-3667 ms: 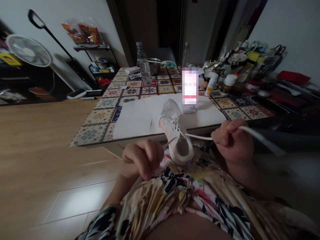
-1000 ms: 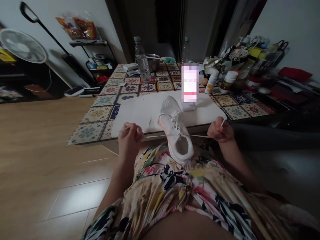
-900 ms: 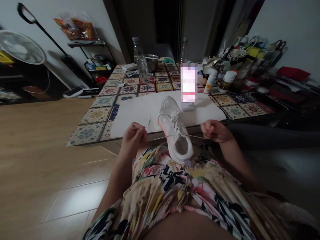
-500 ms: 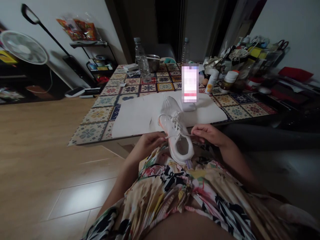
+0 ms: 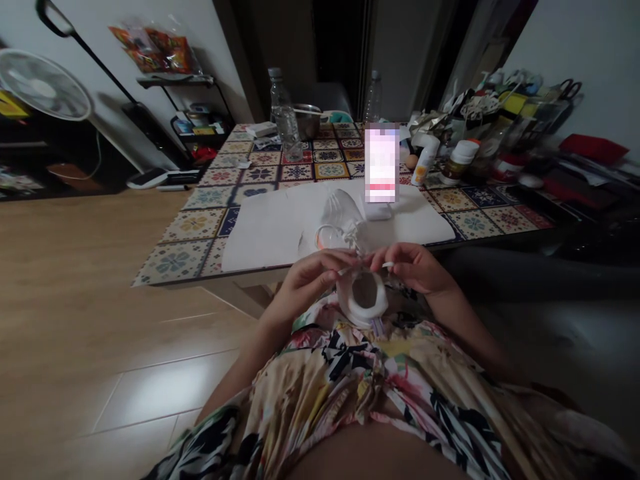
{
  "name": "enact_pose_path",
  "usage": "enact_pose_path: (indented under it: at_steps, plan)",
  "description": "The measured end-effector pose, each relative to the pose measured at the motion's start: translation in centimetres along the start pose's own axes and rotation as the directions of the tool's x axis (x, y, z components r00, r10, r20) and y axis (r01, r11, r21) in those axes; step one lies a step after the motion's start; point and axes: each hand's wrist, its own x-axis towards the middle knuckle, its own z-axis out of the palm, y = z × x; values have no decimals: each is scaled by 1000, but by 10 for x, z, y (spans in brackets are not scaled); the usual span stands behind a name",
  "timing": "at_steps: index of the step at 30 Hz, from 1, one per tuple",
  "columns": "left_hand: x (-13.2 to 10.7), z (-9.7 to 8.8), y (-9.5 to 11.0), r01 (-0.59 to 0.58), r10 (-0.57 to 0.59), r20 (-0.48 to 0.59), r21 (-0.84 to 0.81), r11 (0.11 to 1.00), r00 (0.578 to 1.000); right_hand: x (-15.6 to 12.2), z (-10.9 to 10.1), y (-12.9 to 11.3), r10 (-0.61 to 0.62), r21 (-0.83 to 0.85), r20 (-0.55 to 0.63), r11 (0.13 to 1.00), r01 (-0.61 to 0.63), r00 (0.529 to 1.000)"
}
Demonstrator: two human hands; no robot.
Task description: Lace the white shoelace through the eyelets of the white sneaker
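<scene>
A white sneaker (image 5: 345,220) with an orange accent leans from my lap up against the low table's front edge, heel opening toward me. My left hand (image 5: 310,277) and my right hand (image 5: 413,267) meet over its tongue, just above the opening. Each hand pinches an end of the white shoelace (image 5: 386,265), fingers closed. The lace between the two hands is mostly hidden by my fingers. Under the toe lies a white sheet of paper (image 5: 270,230) spread on the table.
A phone (image 5: 381,163) stands upright behind the shoe. The patterned table (image 5: 200,230) carries water bottles (image 5: 283,123), a metal pot, jars and clutter at the right. A fan (image 5: 43,87), a shelf rack and wooden floor lie to the left.
Both hands had pulled the lace ends wide apart to left and right; they have since come together over the shoe's tongue. The shoe has stayed put.
</scene>
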Motion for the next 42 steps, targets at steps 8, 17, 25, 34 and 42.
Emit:
enact_pose_path:
  at_steps: [8, 17, 25, 34, 42]
  plan:
    - [13, 24, -10, -84, 110, -186, 146, 986, 976, 13, 32, 10, -123, -183, -321, 981, 66, 939]
    - [15, 31, -9, 20, -9, -263, 43, 999, 965, 8, 35, 7, -271, -462, -243, 877, 135, 931]
    - [14, 35, -1, 116, -43, -327, 207, 971, 944, 4, 41, 6, -316, -567, -239, 813, 133, 918]
    - [11, 36, -1, 115, -47, -332, 190, 975, 942, 5, 45, 7, -379, -612, -286, 779, 137, 880]
    - [13, 30, -4, 37, 40, -269, 275, 961, 962, 0, 33, -2, -487, -896, 1, 387, 216, 873]
